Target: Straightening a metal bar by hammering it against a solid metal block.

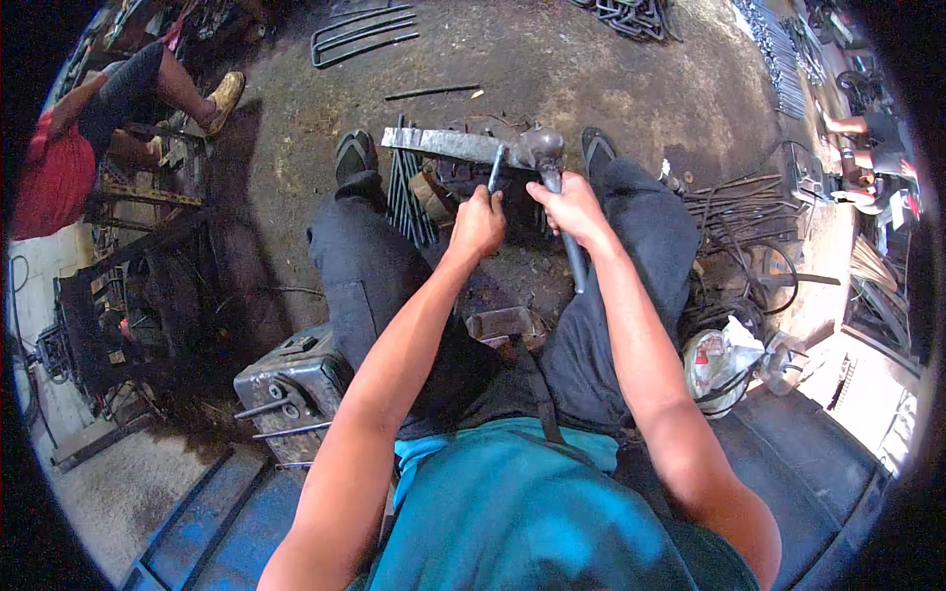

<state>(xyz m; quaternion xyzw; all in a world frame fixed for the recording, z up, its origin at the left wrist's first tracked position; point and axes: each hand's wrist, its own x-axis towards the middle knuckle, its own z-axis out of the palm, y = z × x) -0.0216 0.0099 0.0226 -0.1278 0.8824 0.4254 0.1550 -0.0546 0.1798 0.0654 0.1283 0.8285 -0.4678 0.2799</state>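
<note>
Between my knees lies a long, worn metal bar like an anvil [448,145], its pale top face running left to right. My left hand [480,223] is closed round a short metal rod [497,167], whose upper end reaches the bar's near edge. In my right hand [574,209] is a hammer [543,148], gripped just below its rounded head, with the handle slanting down past my palm. The hammer head is at the bar's right end; whether they touch I cannot tell. Beside the bar's left part, several thin rods [402,202] lean in a bundle next to a wooden block [432,194].
Bent rods [365,37] and a single rod [432,93] lie on the floor ahead. A metal box [296,389] stands by my left thigh. More rods [744,202] and a white sack [717,360] are at my right. Another person's leg [187,94] shows at far left.
</note>
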